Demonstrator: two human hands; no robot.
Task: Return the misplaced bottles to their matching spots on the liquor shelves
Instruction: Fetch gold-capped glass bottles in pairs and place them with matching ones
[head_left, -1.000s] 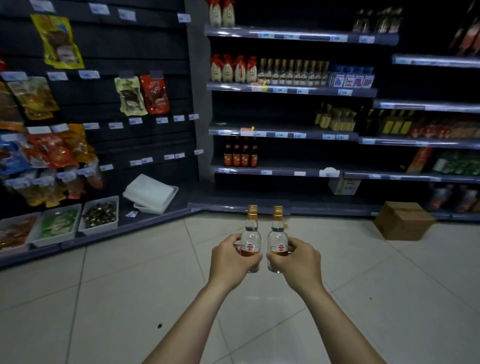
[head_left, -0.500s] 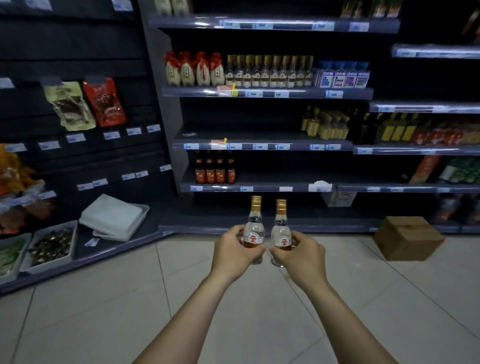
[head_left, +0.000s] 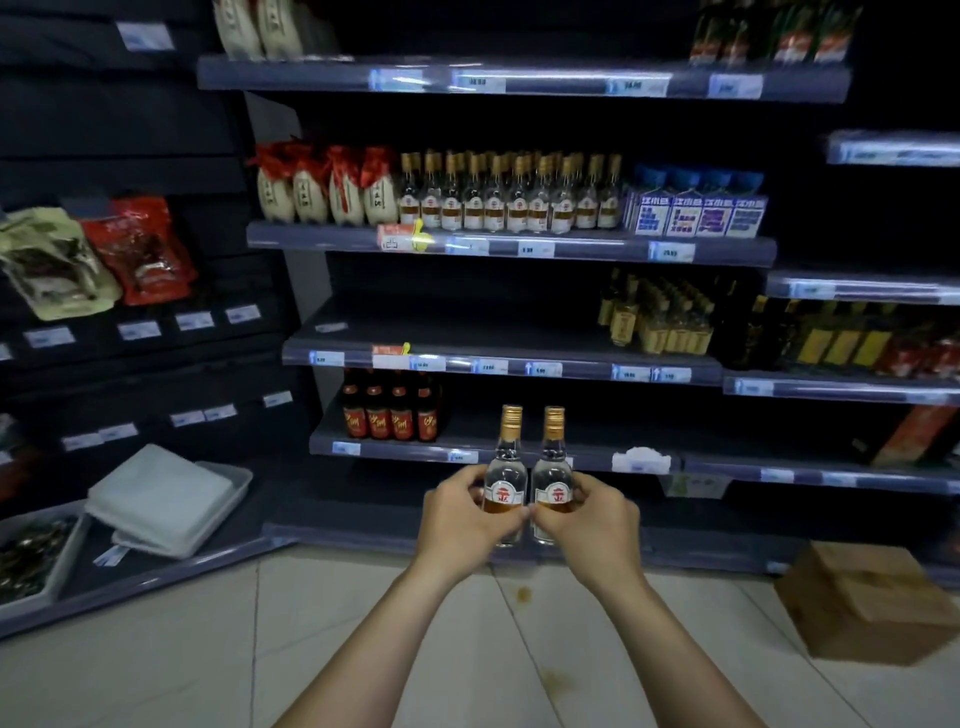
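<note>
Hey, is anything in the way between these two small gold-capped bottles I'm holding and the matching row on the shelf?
Nothing visible: open air lies between the two clear gold-capped bottles and the matching gold-capped row above, though that row's front looks full.

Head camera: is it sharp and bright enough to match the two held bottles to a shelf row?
Head view: dim, shelf backs nearly black; the left bottle and right bottle are sharp, and the gold-capped row shows like caps and labels; price tags are smeared, unreadable; far-right shelves are dark and soft.
</note>
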